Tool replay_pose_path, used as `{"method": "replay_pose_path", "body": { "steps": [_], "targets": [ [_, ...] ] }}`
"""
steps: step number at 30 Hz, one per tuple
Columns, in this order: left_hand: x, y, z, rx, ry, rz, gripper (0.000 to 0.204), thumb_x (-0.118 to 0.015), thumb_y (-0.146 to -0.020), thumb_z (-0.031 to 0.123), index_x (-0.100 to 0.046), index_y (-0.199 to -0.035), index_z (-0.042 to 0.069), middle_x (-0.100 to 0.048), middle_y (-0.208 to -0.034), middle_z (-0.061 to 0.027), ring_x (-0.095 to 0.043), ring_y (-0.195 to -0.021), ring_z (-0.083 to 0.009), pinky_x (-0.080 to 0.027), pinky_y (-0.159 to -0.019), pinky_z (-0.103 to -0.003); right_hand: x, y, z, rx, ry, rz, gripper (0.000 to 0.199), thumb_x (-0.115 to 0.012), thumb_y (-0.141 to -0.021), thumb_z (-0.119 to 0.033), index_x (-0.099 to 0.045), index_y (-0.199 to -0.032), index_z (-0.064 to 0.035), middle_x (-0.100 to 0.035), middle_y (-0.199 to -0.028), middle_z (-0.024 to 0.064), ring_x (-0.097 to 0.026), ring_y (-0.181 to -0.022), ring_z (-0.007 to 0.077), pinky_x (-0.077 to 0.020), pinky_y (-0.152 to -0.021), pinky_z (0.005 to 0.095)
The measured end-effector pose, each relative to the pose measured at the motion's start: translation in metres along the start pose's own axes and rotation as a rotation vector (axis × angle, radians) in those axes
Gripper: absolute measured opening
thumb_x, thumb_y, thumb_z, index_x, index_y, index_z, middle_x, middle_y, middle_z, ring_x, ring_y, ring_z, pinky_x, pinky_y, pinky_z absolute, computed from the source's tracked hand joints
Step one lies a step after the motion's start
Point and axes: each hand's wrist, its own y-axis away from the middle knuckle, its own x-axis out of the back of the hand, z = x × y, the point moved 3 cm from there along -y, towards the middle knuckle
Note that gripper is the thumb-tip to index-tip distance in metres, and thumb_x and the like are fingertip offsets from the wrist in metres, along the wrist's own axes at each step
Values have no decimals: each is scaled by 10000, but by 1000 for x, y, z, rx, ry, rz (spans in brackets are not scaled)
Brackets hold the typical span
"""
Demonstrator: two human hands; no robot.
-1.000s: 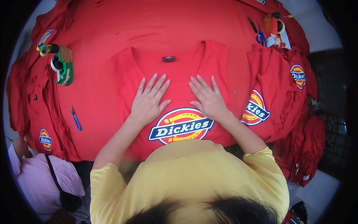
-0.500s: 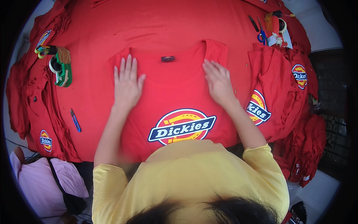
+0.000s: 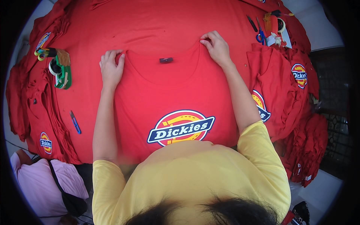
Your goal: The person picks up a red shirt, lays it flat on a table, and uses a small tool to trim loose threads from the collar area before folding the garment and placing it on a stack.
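A red shirt (image 3: 168,92) with a wide scooped neck lies spread in front of me, a printed logo on its chest and a dark label (image 3: 166,60) inside the neckline. At its left shoulder edge, my left hand (image 3: 111,70) pinches the fabric with fingers curled. My right hand (image 3: 217,48) is closed on the other shoulder, thumb and fingers gripping the strap at its top corner. The shirt's lower end runs toward my body and is hidden there.
Red cloth (image 3: 150,22) covers the table. At left lie a green tape dispenser (image 3: 64,73) and a blue cutter (image 3: 75,122); at right, blue-handled scissors (image 3: 261,36) and a red tape dispenser (image 3: 273,26). Stacked red shirts (image 3: 272,90) flank both sides. A person in pink (image 3: 48,183) is lower left.
Both hands went from lying flat on the shirt to pinching its shoulders. The left moved slightly left, the right moved up and away from me.
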Motion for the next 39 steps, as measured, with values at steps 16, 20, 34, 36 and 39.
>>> {"method": "replay_pose_path", "body": {
  "steps": [16, 20, 34, 36, 39],
  "targets": [
    [0, -2, 1, 53, 13, 0, 230, -631, -866, 271, -662, -1003, 88, -595, -1001, -42, -528, -999, -227, -365, -910, -354, -7, 7, -1, 47, 101, 169, 165, -605, -869, -245, -616, -921, -89, -583, -905, 41, -590, -883, 239, -493, -710, 382],
    [0, -6, -13, 215, 430, -7, 266, -610, -897, 258, -645, -1069, 59, -608, -1037, -40, -553, -994, -168, -402, -905, -302, -3, 5, 4, -61, -86, 216, 151, -610, -867, -206, -626, -921, -66, -599, -929, 80, -600, -864, 251, -487, -728, 365],
    [59, 38, -6, 425, 307, -146, 251, -664, -868, 254, -614, -821, 13, -570, -699, -2, -501, -629, -88, -428, -593, -253, 49, 57, 54, -429, -157, 53, 358, -716, -778, -335, -632, -860, 3, -635, -732, 90, -603, -682, 176, -467, -652, 325],
    [63, 45, -20, 531, 513, -181, 205, -653, -875, 222, -614, -900, 22, -587, -749, -4, -527, -662, -102, -444, -621, -261, 57, 52, 38, -483, -249, 35, 286, -724, -783, -273, -637, -822, -4, -629, -714, 61, -569, -656, 136, -454, -603, 291],
    [54, 53, -34, 798, 1194, -321, 254, -611, -899, 209, -585, -1074, 26, -626, -916, -34, -592, -801, -141, -486, -731, -287, 52, 63, 59, -576, -1045, -64, 241, -608, -906, -251, -626, -974, -20, -663, -872, 68, -632, -758, 157, -510, -667, 289]
  ]
}}
